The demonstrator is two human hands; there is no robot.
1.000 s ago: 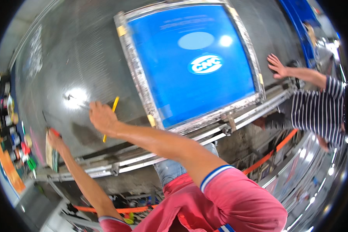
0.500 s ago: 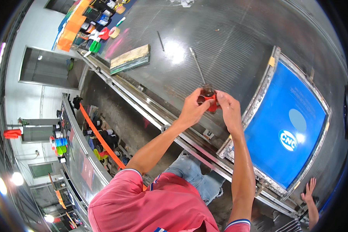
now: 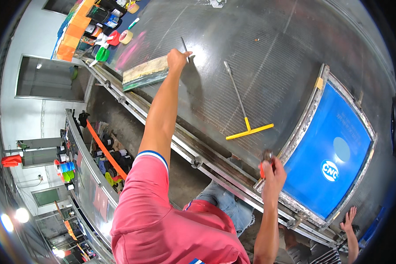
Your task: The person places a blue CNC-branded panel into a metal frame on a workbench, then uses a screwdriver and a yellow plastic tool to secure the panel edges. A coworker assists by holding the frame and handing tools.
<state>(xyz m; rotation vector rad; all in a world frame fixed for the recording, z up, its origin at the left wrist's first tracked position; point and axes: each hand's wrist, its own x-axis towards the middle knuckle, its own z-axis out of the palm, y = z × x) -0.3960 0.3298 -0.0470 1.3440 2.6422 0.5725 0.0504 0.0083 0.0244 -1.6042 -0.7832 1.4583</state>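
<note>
My left hand reaches far over the dark ribbed table, its fingers closed on a thin dark rod. Just beside that wrist lies a wooden squeegee with a green lower edge. In my right hand, near the table's front edge, is a small red part with a dark metal knob; the fingers hide much of it. Between the two hands a T-handle wrench, yellow at the handle with a long grey shaft, rests on the table.
A blue printing screen in a worn metal frame lies close to my right hand. Another person's hand rests on the table beyond it. Tape rolls, cups and bottles crowd the far left end. A metal rail runs along the front edge.
My hands have parted. The left went up and left to the rod, while the right moved down and right with the red part. The wrench's yellow handle is now uncovered.
</note>
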